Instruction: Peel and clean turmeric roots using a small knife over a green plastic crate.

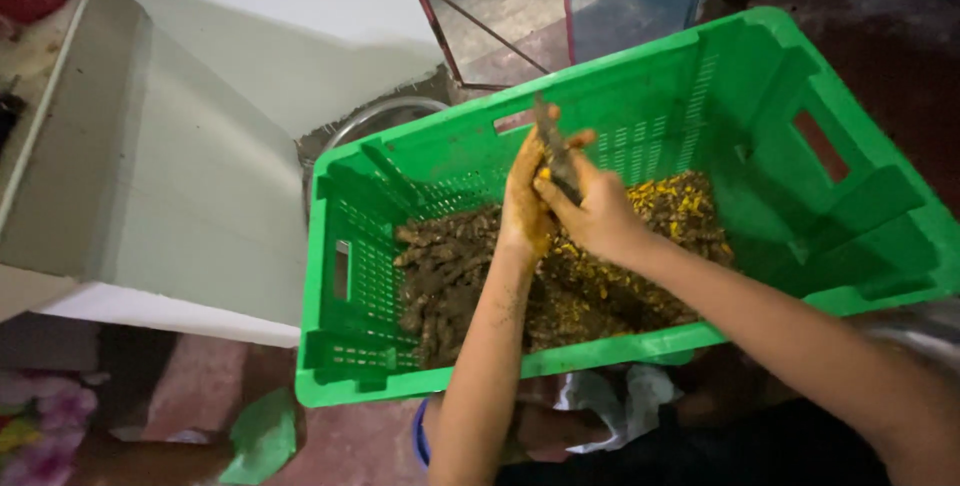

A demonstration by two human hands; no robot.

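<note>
Over the green crate [760,96] of muddy turmeric roots [450,266], our left hand [525,208] and right hand [600,214] both close around one turmeric rhizome [553,146]. It looks stiff, knobbly, soil-slick; we judge mid-length holds best.

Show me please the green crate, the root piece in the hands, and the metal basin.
green crate [620,81]: head view, far wall.
root piece [553,146]: head view, its middle, above the fingers.
metal basin [385,114]: head view, visible rim behind the crate.
</note>
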